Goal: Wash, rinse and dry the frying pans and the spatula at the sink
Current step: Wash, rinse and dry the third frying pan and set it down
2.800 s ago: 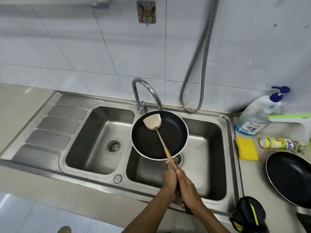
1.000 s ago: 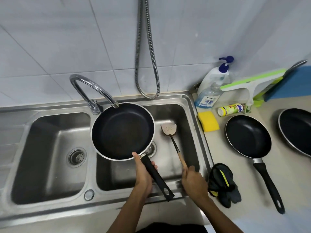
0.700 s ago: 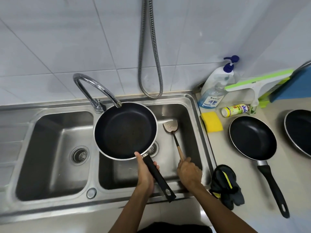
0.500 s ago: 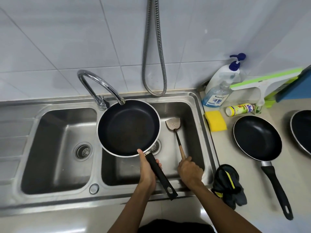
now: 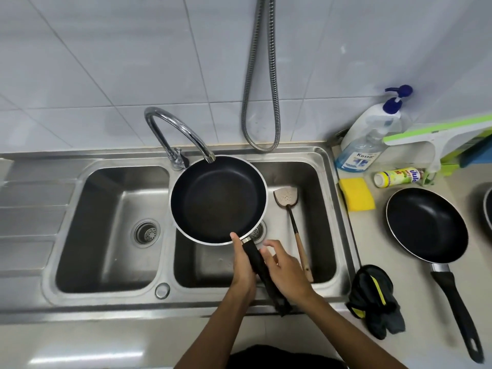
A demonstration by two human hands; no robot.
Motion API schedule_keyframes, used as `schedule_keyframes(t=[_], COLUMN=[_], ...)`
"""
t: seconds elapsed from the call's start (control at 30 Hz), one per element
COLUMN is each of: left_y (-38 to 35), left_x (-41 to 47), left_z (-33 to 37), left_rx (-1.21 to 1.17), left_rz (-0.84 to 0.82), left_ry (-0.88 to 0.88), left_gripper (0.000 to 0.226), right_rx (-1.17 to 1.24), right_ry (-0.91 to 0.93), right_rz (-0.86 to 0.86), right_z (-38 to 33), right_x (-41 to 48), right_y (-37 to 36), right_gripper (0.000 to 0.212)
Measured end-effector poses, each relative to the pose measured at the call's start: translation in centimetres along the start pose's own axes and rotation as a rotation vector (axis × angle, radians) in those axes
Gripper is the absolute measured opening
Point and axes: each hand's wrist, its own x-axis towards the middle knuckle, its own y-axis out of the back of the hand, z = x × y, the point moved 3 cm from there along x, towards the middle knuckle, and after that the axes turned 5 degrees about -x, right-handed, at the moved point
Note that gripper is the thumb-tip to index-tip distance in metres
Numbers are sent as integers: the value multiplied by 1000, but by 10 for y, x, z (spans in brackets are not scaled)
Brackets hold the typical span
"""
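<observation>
My left hand [image 5: 242,265] grips the black handle of a black frying pan [image 5: 217,199], held level over the right sink basin [image 5: 322,209] with its far rim under the tap spout [image 5: 181,131]. My right hand [image 5: 286,270] hovers over that same handle with fingers loosely spread, holding nothing. The slotted spatula [image 5: 291,217] with a wooden handle lies in the right basin, to the right of the pan. A second black frying pan [image 5: 426,225] sits on the counter at the right. The rim of a third pan [image 5: 488,209] shows at the right edge.
The left basin [image 5: 111,227] has a drain. A yellow sponge [image 5: 356,194], a soap pump bottle [image 5: 372,129], a yellow tube [image 5: 398,177] and a green-white squeegee [image 5: 436,137] crowd the counter's back right. A dark cloth [image 5: 374,299] lies near the counter's front edge. A metal hose [image 5: 262,75] hangs on the wall.
My right hand let go of the spatula, which now lies in the right basin, and moved left to the pan handle. The left hand keeps holding the pan.
</observation>
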Motion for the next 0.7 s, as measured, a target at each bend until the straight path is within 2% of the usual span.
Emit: schedule_keyframes(t=[0.07, 0.17, 0.23, 0.33, 0.53, 0.6, 0.7], left_y=[-2, -1, 1, 8, 31, 42, 46], left_x=[-9, -16, -18, -16, -22, -26, -39], left_z=[4, 9, 12, 19, 32, 42, 91], left_rx=[-1, 5, 16, 98, 393, 624, 1158], left_rz=[29, 41, 29, 11, -158, -182, -314], left_ry=[11, 95, 151, 129, 125, 137, 194], left_gripper=[95, 89, 91, 97, 77, 78, 65], right_rx=[167, 245, 278, 216, 95, 79, 57], right_ry=[0, 38, 29, 32, 52, 72, 74], right_rz=[-134, -233, -212, -111, -35, -22, 8], right_z=[-10, -7, 1, 14, 17, 20, 26], right_x=[-7, -10, -7, -2, -5, -3, 1], right_y=[-15, -29, -38, -48, -52, -56, -60], right_gripper=[34, 50, 52, 51, 51, 51, 51])
